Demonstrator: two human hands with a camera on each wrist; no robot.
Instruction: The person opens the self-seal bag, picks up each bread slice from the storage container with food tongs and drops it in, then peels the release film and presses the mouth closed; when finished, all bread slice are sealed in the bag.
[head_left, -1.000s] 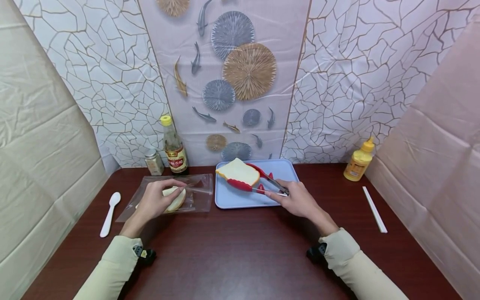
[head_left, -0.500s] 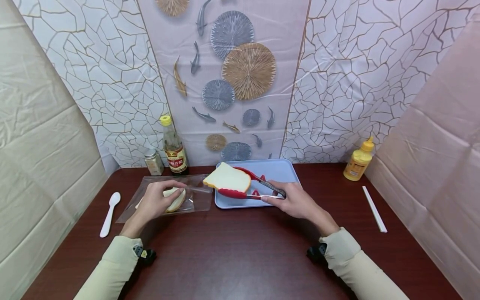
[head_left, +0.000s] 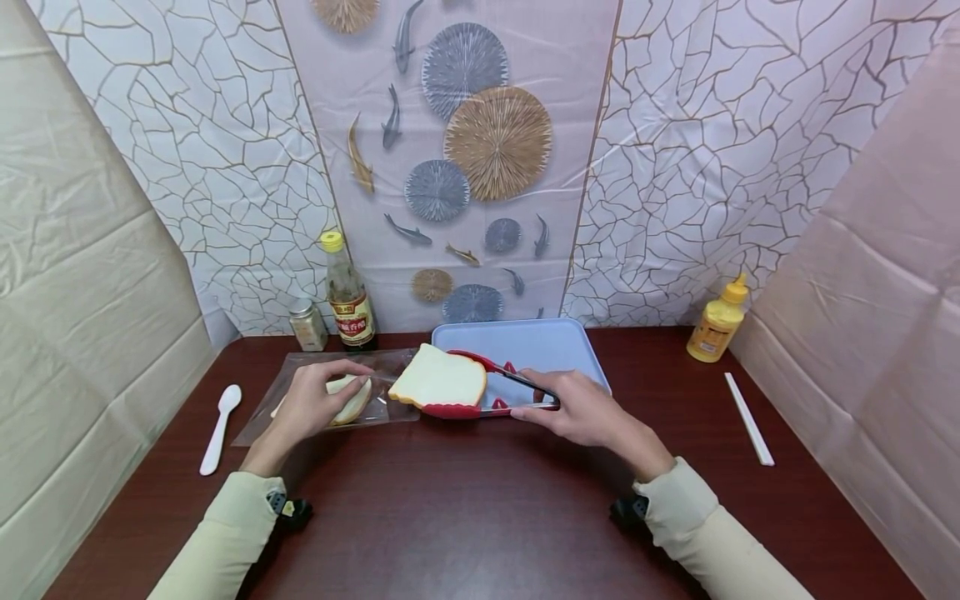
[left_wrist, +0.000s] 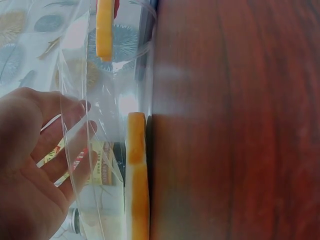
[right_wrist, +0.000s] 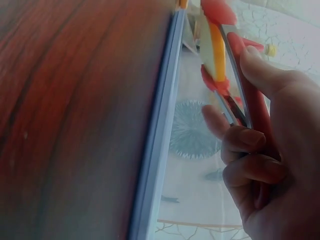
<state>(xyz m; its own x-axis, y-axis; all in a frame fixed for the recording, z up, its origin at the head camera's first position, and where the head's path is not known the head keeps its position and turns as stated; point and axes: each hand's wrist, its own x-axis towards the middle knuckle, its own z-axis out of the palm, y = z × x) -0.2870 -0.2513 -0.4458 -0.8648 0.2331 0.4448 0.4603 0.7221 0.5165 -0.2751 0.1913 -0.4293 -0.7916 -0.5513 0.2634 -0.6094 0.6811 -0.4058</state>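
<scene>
My right hand (head_left: pixel 558 406) grips red tongs (head_left: pixel 501 392) that clamp a slice of white bread (head_left: pixel 438 379), held level just past the left edge of the light blue tray (head_left: pixel 547 343) and at the mouth of a clear plastic bag (head_left: pixel 397 392). My left hand (head_left: pixel 318 398) holds up the bag's top layer near its opening. A second bread slice (head_left: pixel 351 400) lies inside the bag under that hand. The left wrist view shows my left hand (left_wrist: pixel 35 165) behind the film (left_wrist: pixel 100 100), the inner slice (left_wrist: pixel 136 185) edge-on and the clamped slice (left_wrist: pixel 104 27) beyond. In the right wrist view, fingers (right_wrist: pixel 250 150) squeeze the tongs (right_wrist: pixel 235 95).
A white spoon (head_left: pixel 219 427) lies at the left of the dark wooden table (head_left: pixel 465 508). A small spice jar (head_left: pixel 308 323) and a sauce bottle (head_left: pixel 349 292) stand at the back left. A yellow squeeze bottle (head_left: pixel 718 321) and a white stick (head_left: pixel 748 418) are at the right.
My right hand has carried the tongs and bread slice leftward and nearer, from over the tray to the bag's mouth. The left hand has stayed on the bag.
</scene>
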